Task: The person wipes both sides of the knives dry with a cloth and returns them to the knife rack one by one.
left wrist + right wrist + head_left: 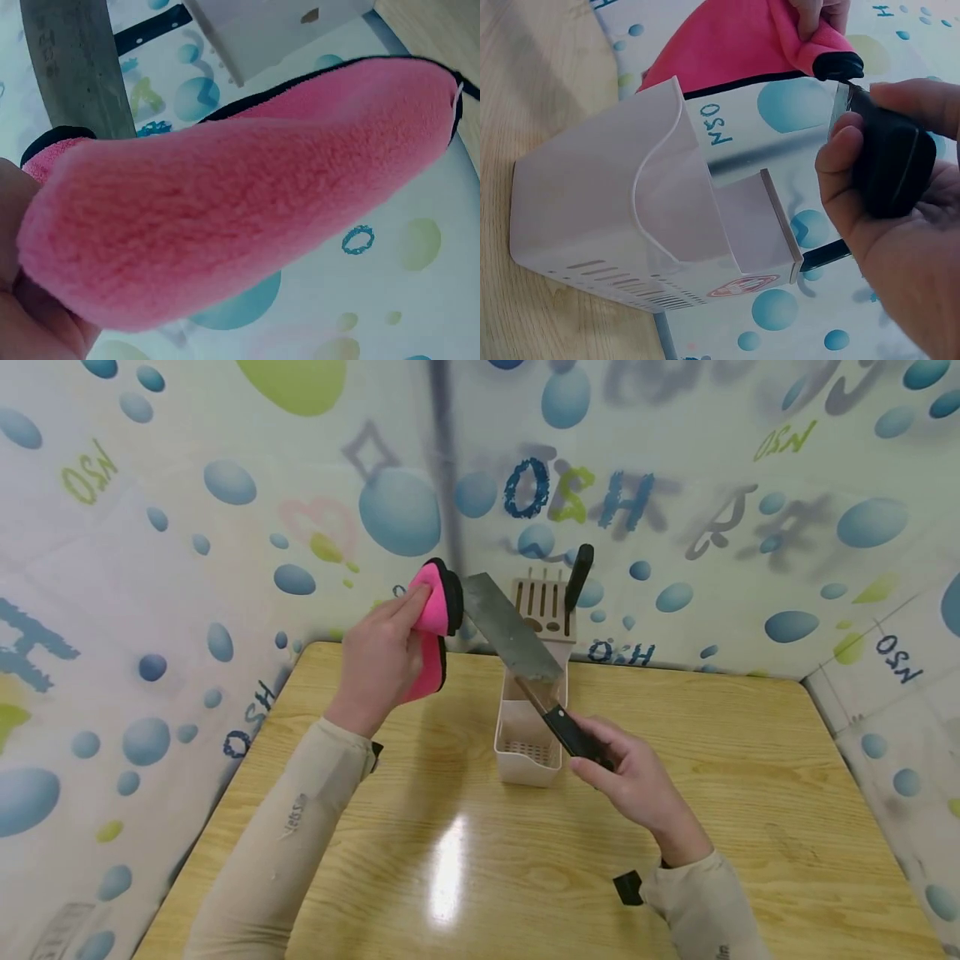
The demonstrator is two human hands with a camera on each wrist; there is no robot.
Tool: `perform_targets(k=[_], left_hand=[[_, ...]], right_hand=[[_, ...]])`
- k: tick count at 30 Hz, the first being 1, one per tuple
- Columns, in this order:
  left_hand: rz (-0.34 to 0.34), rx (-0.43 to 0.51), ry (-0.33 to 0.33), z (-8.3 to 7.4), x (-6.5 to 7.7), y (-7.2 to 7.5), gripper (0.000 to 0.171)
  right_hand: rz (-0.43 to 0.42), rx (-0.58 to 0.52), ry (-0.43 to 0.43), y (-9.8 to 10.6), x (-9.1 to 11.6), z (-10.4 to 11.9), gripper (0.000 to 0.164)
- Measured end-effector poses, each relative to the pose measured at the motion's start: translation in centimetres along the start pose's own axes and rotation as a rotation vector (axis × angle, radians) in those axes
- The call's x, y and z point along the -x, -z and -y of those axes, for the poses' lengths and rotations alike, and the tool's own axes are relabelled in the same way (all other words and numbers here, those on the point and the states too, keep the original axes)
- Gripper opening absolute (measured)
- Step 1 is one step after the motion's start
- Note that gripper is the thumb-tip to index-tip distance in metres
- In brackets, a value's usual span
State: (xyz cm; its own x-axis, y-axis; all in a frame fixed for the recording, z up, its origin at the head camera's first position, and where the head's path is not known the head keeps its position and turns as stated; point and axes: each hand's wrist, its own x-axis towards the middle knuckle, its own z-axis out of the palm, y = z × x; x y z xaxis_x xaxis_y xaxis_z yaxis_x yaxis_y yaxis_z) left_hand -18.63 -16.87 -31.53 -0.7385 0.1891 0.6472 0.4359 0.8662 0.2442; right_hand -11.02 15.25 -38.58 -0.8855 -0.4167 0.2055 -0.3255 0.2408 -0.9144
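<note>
My right hand (630, 772) grips the black handle of a cleaver (513, 631), its broad grey blade tilted up and to the left. In the right wrist view, fingers (844, 157) curl round that black handle (892, 154). My left hand (382, 652) pinches a folded pink cloth (427, 672) with black edging, at the far end of the blade. Close up in the left wrist view, the fuzzy pink cloth (225, 217) hides part of the blade (79, 64). Whether cloth and blade touch, I cannot tell.
Behind the cleaver a white utensil holder (528, 768) stands on the wooden table (712, 793). A black-handled tool (579, 578) is upright in its slotted rear part (517, 597). A patterned sheet (675, 552) covers the wall behind the table.
</note>
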Motion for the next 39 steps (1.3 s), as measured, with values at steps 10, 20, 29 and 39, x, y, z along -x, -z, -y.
perform_targets(k=[10,20,29,39], left_hand=[[-0.009,0.005,0.018,1.0,0.2,0.5,0.044],[0.037,-0.05,0.003,1.0,0.2,0.0,0.043],[0.076,-0.123,-0.062,0.4,0.4,-1.2,0.042],[0.131,-0.061,-0.067,-0.1,1.0,-2.5,0.048]], right_hand=[[-0.115,0.216,0.074,-1.1,0.0,-0.6,0.045],[-0.218,0.402,0.207,-2.0,-0.1,-1.0,0.041],[-0.286,0.455,0.298,-2.5,-0.1,-0.9,0.041],[-0.305,0.534,0.347,-3.2,0.1,-0.5,0.04]])
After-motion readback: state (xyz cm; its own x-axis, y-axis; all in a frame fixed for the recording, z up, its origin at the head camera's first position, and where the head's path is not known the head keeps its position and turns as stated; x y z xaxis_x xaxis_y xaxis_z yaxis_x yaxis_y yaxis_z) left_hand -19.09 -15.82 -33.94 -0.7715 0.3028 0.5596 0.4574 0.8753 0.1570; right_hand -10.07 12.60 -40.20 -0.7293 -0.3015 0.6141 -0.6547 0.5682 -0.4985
